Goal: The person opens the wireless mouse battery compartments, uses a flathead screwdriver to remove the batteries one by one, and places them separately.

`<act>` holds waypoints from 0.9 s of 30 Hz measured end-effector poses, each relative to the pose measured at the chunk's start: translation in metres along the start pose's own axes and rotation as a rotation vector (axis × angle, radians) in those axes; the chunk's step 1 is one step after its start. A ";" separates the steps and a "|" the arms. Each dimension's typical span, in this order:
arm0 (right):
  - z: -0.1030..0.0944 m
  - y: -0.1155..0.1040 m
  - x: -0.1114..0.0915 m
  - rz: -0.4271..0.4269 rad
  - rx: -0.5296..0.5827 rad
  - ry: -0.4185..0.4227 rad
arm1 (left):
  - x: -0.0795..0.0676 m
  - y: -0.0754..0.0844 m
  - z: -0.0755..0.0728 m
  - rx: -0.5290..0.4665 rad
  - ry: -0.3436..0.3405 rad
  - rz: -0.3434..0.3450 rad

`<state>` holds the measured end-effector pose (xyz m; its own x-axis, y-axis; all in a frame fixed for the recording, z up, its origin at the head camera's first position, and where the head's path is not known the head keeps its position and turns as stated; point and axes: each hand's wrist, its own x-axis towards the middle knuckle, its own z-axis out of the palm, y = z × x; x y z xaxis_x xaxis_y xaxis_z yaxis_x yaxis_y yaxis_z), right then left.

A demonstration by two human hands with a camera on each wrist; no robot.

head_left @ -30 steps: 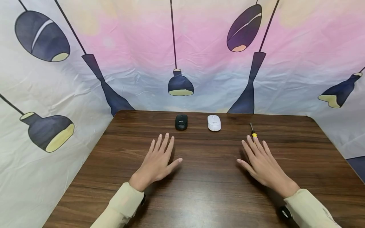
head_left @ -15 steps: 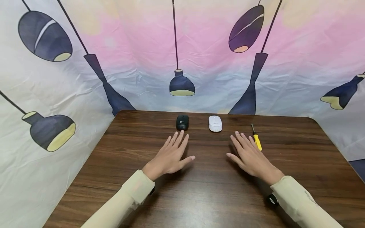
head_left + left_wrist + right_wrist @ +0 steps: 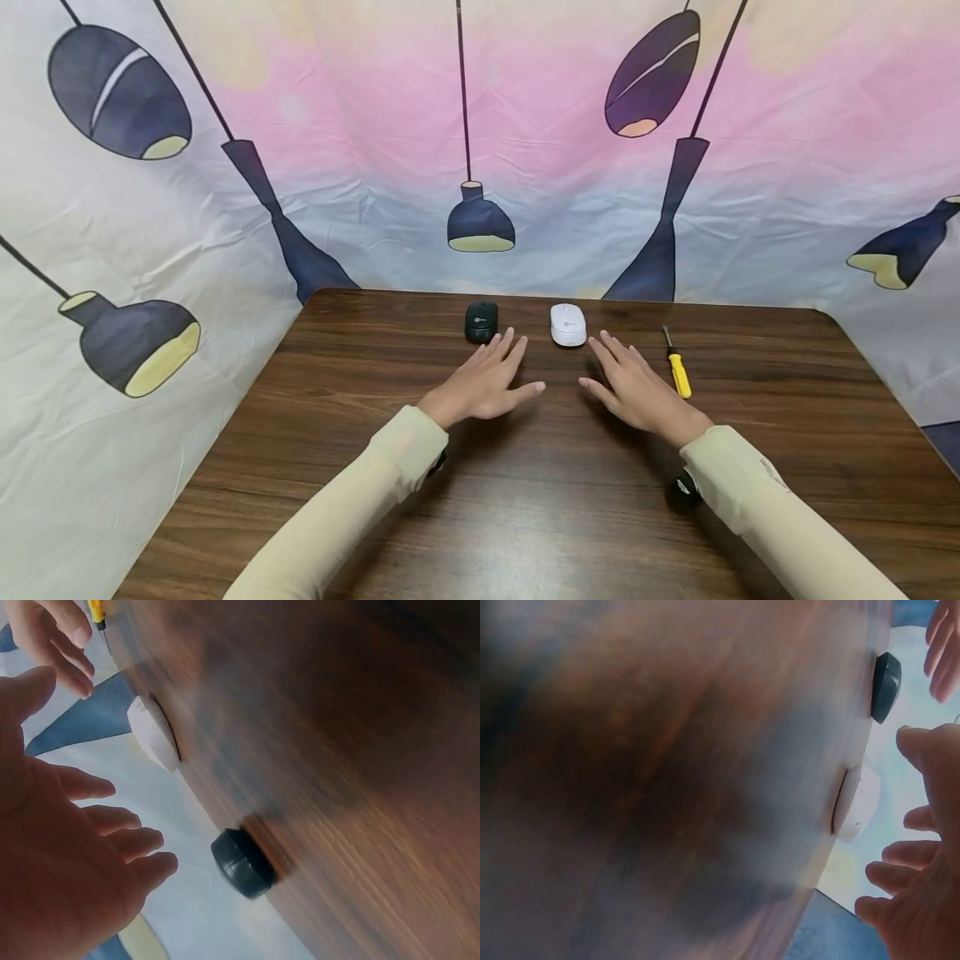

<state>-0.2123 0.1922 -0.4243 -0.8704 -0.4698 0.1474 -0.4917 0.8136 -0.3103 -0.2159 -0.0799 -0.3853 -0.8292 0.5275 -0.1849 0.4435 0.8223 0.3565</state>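
My left hand [image 3: 480,385] is held over the table with its fingers spread and nothing in it. Its fingertips are nearest the black computer mouse [image 3: 481,322], just in front of it; the left wrist view shows a gap between the hand and that black mouse [image 3: 244,862]. My right hand [image 3: 637,390], also spread and holding nothing, has its fingertips just right of and in front of the white computer mouse [image 3: 567,325]. In the right wrist view the white mouse [image 3: 856,802] sits apart from the fingers. To the right of this hand lies a yellow-handled screwdriver [image 3: 678,371].
Both mice and the screwdriver lie toward the back of a dark brown wooden table [image 3: 300,467]. Behind its far edge hangs a pastel cloth [image 3: 375,125] printed with dark lamps, which also runs along the left side.
Both hands have moved inward and forward, the left toward the right and the right toward the left. The screwdriver's handle, partly covered before, is now in full view. The mice stay put.
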 end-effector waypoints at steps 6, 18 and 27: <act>0.002 0.005 0.017 0.037 0.056 -0.030 | 0.025 0.002 0.001 -0.050 -0.023 -0.020; 0.009 0.014 0.043 0.157 0.143 -0.045 | 0.065 0.002 0.005 -0.126 -0.023 -0.063; 0.012 0.018 0.061 0.171 0.203 -0.021 | 0.088 0.003 0.014 -0.159 0.058 -0.050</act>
<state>-0.2736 0.1744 -0.4318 -0.9385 -0.3403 0.0574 -0.3204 0.7975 -0.5113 -0.2826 -0.0278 -0.4129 -0.8693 0.4696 -0.1545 0.3454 0.8005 0.4898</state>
